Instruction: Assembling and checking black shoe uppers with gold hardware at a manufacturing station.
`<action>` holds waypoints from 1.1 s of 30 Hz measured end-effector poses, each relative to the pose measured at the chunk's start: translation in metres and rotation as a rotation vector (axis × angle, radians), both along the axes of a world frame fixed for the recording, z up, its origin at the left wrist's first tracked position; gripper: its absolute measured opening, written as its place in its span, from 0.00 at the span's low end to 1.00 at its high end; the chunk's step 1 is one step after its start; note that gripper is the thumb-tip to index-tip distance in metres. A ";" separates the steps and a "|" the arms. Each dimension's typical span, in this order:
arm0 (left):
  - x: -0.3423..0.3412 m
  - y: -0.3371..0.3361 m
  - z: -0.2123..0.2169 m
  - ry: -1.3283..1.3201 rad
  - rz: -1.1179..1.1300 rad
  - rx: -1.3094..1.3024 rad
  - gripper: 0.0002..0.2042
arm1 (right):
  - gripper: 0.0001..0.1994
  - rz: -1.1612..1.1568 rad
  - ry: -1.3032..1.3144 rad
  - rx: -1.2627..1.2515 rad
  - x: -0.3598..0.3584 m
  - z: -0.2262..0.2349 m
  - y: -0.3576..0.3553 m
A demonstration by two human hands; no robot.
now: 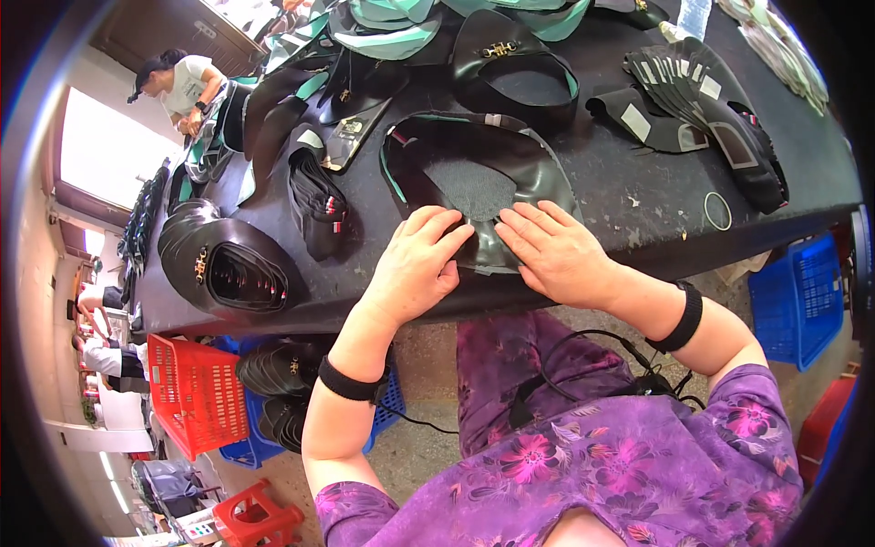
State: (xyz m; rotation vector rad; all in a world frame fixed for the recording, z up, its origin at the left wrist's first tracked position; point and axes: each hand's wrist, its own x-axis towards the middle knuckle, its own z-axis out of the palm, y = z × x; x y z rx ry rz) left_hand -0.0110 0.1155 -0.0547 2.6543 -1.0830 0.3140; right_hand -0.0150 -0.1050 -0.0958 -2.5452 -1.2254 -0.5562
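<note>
Both hands [488, 255] flat on shoe upper [474, 187]

The flat black leather shoe upper [474, 182] has a teal lining edge and a dark grey felt-like patch at its middle. The black worktable [638, 196] is flecked with pale specks. At near left, the red plastic crate [196, 392] sits by a blue basket [802, 296] at right — both bright. The purple blouse [638, 465] bears a pink and magenta flower print. Black bands circle both wrists. Far upper pieces [392, 36] are teal and black — gold buckles on some.
</note>
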 end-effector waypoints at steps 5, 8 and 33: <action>0.005 0.006 -0.004 0.016 0.019 0.024 0.21 | 0.24 -0.006 0.009 0.091 0.002 -0.002 0.003; 0.008 0.009 -0.004 -0.007 -0.004 0.030 0.21 | 0.24 -0.029 0.025 0.115 0.002 -0.001 0.005; 0.005 0.016 -0.010 -0.234 0.023 0.302 0.22 | 0.24 0.093 0.083 -0.015 0.001 0.000 -0.007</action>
